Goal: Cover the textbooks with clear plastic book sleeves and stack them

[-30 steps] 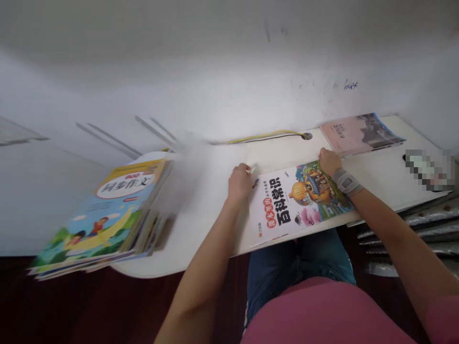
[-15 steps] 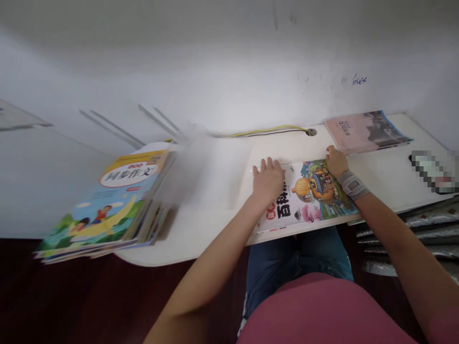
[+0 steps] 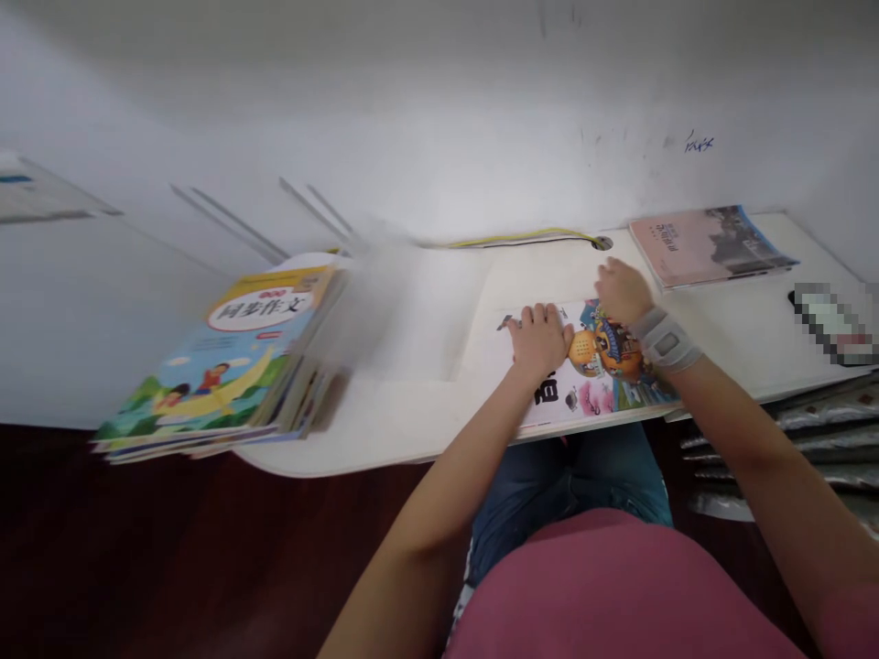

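Note:
A colourful picture book [image 3: 604, 380] lies flat at the near edge of the white desk [image 3: 412, 403], straight in front of me. My left hand [image 3: 541, 337] rests flat on the book's white left part, fingers stretched out. My right hand [image 3: 622, 291], with a grey band on the wrist, sits at the book's far edge with its fingers curled; what they grip is hidden.
A tall stack of children's books [image 3: 230, 371] overhangs the desk's left end. A pink book [image 3: 710, 243] lies at the back right. A yellow cable [image 3: 522, 238] runs along the wall to a grommet hole [image 3: 602, 243]. Metal rails [image 3: 810, 430] sit under the desk's right side.
My left hand moved right from the book's left corner onto the cover and spread flat. My right hand slid slightly left along the far edge. The view shifted left and down.

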Motion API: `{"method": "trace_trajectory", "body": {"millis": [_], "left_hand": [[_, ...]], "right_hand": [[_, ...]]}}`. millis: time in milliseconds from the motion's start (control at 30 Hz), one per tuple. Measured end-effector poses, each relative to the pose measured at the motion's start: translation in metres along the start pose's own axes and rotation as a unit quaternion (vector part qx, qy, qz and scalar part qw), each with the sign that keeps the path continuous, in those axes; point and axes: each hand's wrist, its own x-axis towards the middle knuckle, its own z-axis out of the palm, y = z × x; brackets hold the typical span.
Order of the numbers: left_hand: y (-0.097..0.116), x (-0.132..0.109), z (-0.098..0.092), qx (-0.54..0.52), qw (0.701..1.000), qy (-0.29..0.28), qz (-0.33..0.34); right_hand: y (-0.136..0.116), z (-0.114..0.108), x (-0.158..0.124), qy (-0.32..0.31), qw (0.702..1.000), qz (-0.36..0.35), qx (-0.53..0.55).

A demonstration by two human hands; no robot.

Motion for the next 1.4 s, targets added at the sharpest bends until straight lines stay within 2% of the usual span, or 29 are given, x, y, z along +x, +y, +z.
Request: {"method": "trace_trajectory", "body": {"millis": [100,167,267,400,500,567,633,700,767,833,900,1033,1200,1400], "left_hand": [[-0.002,0.003,0.000,-0.011,1.000,0.006,-0.017],[-0.010,0.003,0.004,-0.024,1.000,0.012,-0.008],[-0.028,0.001,0.010,-0.040,0.999,0.006,-0.005],[-0.042,-0.002,0.009,-0.043,0.997,0.001,-0.062],[-0.031,-0.002,0.005,-0.029,0.996,0.016,-0.079],[-0.016,-0.001,0.004,-0.032,0.999,0.010,-0.028],[-0.002,0.000,0.005,-0.049,0.998,-0.023,0.022],[0.006,0.001,0.008,-0.061,0.996,-0.047,0.040],[0.006,0.005,0.011,-0.062,0.996,-0.043,0.043],[0.001,0.010,0.013,-0.059,0.997,-0.035,0.042],[-0.005,0.015,0.014,-0.052,0.997,-0.041,0.037],[-0.011,0.021,0.015,-0.041,0.997,-0.050,0.036],[-0.025,0.015,0.011,-0.046,0.996,-0.051,0.063],[-0.071,0.004,0.001,-0.037,0.999,-0.005,0.035]], "right_hand": [[-0.051,0.008,-0.013,-0.020,0.999,-0.006,0.048],[-0.061,0.015,-0.025,-0.062,0.996,-0.023,0.065],[-0.044,0.020,-0.038,-0.069,0.995,-0.051,0.056],[-0.013,0.022,-0.041,-0.053,0.998,0.010,0.032],[-0.007,0.026,-0.040,-0.044,0.999,0.029,0.009],[-0.007,0.028,-0.040,-0.042,0.999,0.029,-0.001],[-0.007,0.027,-0.040,-0.048,0.998,0.026,-0.004],[-0.008,0.023,-0.037,-0.062,0.998,0.029,0.002],[-0.012,0.017,-0.030,-0.067,0.997,0.043,0.010],[-0.021,0.014,-0.021,-0.050,0.998,0.040,0.019],[-0.033,0.015,-0.012,-0.035,0.999,0.007,0.030],[-0.045,0.025,-0.008,-0.063,0.996,-0.043,0.057],[-0.020,0.032,-0.021,-0.048,0.995,-0.072,0.041],[0.004,0.031,-0.028,-0.031,0.997,-0.055,0.052]]}}
